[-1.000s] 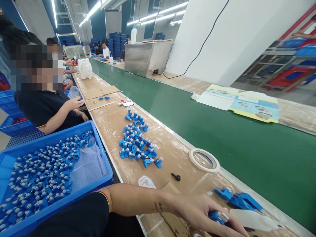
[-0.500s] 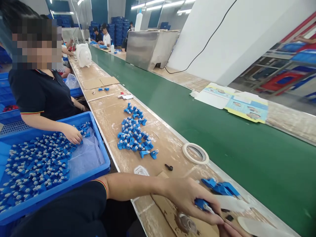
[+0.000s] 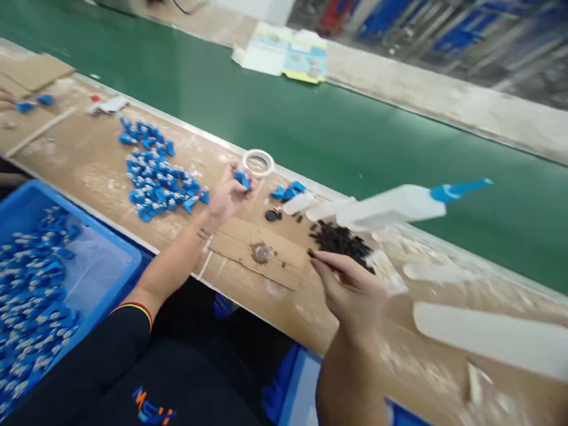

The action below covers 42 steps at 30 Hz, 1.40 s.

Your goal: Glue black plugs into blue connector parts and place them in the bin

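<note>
My left hand [image 3: 228, 192] is closed on a small blue plastic part [image 3: 242, 179], close to the roll of tape [image 3: 258, 163]. Between thumb and forefinger, my right hand [image 3: 350, 287] pinches a small black piece [image 3: 310, 252]. Just beyond it lies a heap of small black pieces [image 3: 341, 241]. A piece of cardboard [image 3: 284, 273] rests between my hands, with a small clear round dish [image 3: 261, 253] on it. To the left of my left hand, many blue parts with white tips [image 3: 155, 177] lie in a pile.
A white bottle with a blue nozzle [image 3: 394, 206] lies tilted beyond the black heap. White flat strips [image 3: 479, 334] lie at right. A blue crate [image 3: 119, 248] of blue parts stands left. The green belt [image 3: 355, 142] runs behind the table; another person's hand [image 3: 6, 99] shows far left.
The view has swung right and down. My hands, close together before, are now apart; the left has moved back toward the tape with the blue part, and the right shows a black piece.
</note>
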Each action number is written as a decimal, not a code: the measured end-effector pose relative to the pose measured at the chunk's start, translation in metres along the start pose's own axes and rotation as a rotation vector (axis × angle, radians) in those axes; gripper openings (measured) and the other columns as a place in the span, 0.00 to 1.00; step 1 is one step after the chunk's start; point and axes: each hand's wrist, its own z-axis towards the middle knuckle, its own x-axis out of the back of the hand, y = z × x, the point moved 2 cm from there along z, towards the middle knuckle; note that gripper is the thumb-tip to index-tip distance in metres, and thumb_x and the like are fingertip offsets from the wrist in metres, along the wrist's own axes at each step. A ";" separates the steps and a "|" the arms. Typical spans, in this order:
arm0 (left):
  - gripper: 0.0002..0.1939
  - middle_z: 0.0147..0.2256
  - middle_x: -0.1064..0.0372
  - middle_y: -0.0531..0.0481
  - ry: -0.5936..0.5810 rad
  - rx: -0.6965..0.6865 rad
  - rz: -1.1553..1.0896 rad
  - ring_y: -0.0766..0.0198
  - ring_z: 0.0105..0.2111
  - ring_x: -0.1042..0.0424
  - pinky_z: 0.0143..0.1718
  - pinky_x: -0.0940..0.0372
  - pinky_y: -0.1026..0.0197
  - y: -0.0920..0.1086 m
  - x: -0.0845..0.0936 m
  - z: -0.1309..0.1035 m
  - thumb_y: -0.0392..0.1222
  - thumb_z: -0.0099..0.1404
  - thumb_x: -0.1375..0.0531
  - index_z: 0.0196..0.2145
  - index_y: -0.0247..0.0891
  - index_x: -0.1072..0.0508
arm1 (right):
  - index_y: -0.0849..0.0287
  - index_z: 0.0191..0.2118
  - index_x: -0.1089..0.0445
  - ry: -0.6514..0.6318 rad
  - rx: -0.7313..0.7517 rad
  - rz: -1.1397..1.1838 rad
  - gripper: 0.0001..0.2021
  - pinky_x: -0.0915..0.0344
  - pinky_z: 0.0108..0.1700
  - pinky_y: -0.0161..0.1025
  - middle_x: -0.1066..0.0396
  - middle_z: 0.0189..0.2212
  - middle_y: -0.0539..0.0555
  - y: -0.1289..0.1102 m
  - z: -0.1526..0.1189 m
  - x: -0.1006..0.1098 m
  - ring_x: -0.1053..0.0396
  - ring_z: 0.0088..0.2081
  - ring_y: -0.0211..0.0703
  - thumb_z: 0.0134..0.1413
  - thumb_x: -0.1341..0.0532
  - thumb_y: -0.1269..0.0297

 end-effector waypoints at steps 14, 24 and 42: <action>0.18 0.38 0.27 0.46 -0.051 -0.031 0.036 0.59 0.42 0.23 0.33 0.32 0.64 -0.003 0.000 0.007 0.48 0.65 0.34 0.47 0.41 0.33 | 0.60 0.42 0.27 -0.375 0.286 -0.222 0.17 0.33 0.36 0.45 0.28 0.37 0.57 -0.006 0.003 -0.049 0.30 0.35 0.53 0.80 0.51 0.66; 0.21 0.25 0.30 0.54 0.021 0.058 0.121 0.71 0.21 0.32 0.21 0.41 0.69 0.001 -0.005 0.006 0.62 0.68 0.42 0.40 0.39 0.31 | 0.60 0.42 0.27 -0.416 0.317 -0.258 0.14 0.33 0.36 0.45 0.28 0.36 0.58 -0.005 0.003 -0.051 0.30 0.35 0.53 0.76 0.49 0.72; 0.24 0.31 0.26 0.49 -0.253 0.041 0.410 0.72 0.25 0.31 0.24 0.37 0.70 -0.007 -0.021 -0.011 0.54 0.54 0.28 0.40 0.34 0.25 | 0.54 0.34 0.22 0.046 -0.294 1.123 0.18 0.31 0.27 0.30 0.26 0.30 0.52 0.020 0.120 -0.066 0.34 0.25 0.38 0.43 0.18 0.52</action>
